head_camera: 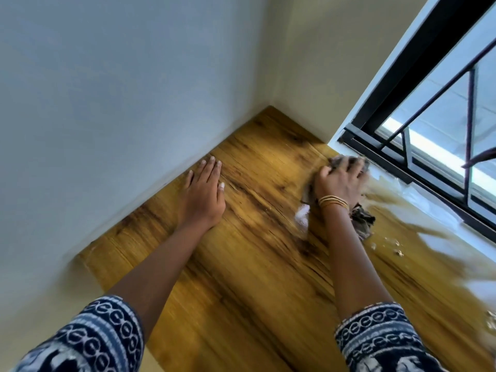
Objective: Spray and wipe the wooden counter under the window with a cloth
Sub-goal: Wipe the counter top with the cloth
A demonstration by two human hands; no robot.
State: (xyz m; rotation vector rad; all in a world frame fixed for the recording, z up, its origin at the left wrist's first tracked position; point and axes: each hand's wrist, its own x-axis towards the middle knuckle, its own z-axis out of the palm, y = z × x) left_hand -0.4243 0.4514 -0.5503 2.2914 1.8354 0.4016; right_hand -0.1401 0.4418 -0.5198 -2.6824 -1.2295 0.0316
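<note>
The wooden counter (255,264) runs from the wall corner toward me, glossy and brown-grained. My right hand (339,181) presses a crumpled grey cloth (361,220) onto the counter close to the window frame, fingers curled over it. Part of the cloth shows beyond my fingertips and part trails behind my wrist. My left hand (204,194) lies flat on the wood near the left wall, fingers straight, holding nothing. No spray bottle is in view.
A white wall (120,103) borders the counter on the left and meets another wall at the far corner. A black-framed window (429,146) with metal bars runs along the right. Small wet spots or crumbs (394,248) lie on the counter by the window.
</note>
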